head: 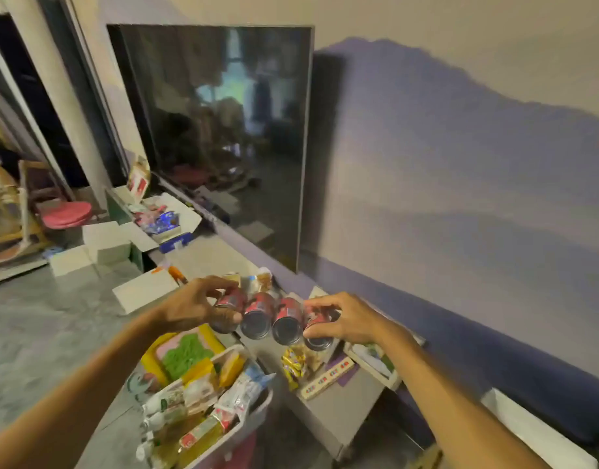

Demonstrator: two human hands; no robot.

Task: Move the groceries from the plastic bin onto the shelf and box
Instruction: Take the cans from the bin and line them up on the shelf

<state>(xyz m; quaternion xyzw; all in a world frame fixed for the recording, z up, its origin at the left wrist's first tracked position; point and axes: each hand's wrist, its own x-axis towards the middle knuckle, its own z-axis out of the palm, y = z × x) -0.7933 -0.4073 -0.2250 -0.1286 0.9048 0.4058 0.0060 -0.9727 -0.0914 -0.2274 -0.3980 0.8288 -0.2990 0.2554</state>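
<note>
A row of several red cans [272, 316] hangs in the air between my hands, their dark bottoms facing me. My left hand [196, 308] grips the can at the left end and my right hand [342, 319] grips the can at the right end. Below them lies the low grey shelf [328, 404] under the television. The white plastic bin [254, 414] sits at the bottom centre, packed with packets, tubes and a yellow bottle. An open white box [186, 220] with colourful items stands further left on the shelf.
A large dark television [223, 130] leans on the wall behind the shelf. A gold snack packet [294, 365], a flat board [327, 379] and a framed picture [376, 362] lie on the shelf. White cartons [105, 247] sit on the floor at left, near a pink-cushioned chair [66, 213].
</note>
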